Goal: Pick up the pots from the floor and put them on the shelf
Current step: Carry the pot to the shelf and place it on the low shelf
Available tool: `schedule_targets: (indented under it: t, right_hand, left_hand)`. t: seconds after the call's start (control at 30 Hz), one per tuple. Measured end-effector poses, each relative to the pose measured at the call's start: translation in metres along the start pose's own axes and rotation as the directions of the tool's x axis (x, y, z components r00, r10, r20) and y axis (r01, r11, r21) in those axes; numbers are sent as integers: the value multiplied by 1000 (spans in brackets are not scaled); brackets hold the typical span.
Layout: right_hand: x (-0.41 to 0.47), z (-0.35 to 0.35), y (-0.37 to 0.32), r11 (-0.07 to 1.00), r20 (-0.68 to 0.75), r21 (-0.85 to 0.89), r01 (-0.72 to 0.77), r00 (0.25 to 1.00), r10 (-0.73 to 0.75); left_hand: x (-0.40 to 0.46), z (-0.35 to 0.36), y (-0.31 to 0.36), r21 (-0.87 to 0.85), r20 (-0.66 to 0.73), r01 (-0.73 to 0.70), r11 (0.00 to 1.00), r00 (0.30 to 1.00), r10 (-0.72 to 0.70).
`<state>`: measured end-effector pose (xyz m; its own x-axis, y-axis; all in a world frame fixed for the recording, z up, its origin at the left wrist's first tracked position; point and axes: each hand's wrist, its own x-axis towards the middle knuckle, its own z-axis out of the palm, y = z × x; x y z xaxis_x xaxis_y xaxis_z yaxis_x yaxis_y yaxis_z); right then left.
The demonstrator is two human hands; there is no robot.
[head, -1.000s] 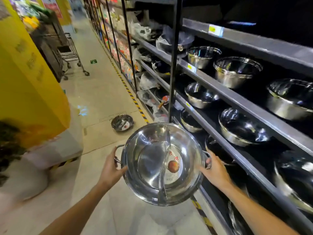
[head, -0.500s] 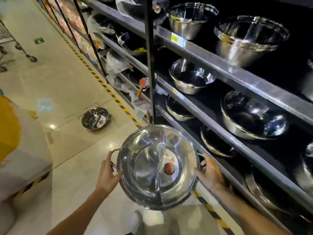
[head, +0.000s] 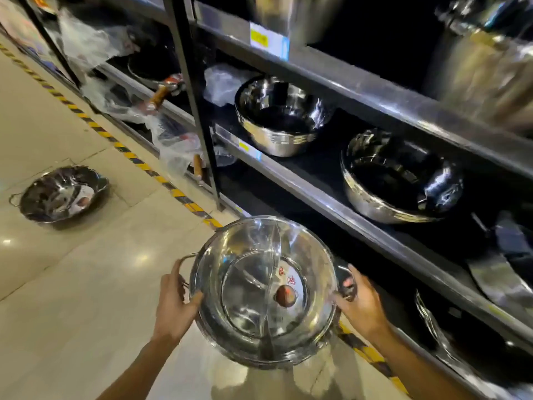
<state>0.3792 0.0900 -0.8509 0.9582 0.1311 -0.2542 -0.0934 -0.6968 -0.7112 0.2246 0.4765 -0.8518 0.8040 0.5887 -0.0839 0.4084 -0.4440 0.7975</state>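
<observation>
I hold a shiny steel divided pot (head: 253,295) with a round label inside, low in front of the shelf unit. My left hand (head: 174,304) grips its left loop handle. My right hand (head: 360,304) grips the right handle, close to the lower shelf's edge (head: 340,212). A second steel pot (head: 59,194) with side handles sits on the beige floor at the left, well away from both hands.
The dark metal shelf unit fills the right side, with steel bowls (head: 281,116) (head: 401,174) on the middle level and pans low at the right. A black upright post (head: 196,96) stands left of the bowls. Plastic-wrapped pans (head: 170,134) lie beyond it. Yellow-black tape (head: 135,161) edges the floor.
The view has dipped and moved closer to the shelves. The divided pot, held in both hands, has moved lower and nearer the bottom levels. The floor pot has not moved.
</observation>
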Motion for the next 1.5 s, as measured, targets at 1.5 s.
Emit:
schedule_targets:
  t: [1.5]
  right_hand:
    - [235, -4, 223, 964, -446, 245, -106, 870, 209]
  left_hand:
    - [188, 369, 11, -490, 430, -10, 872, 867, 252]
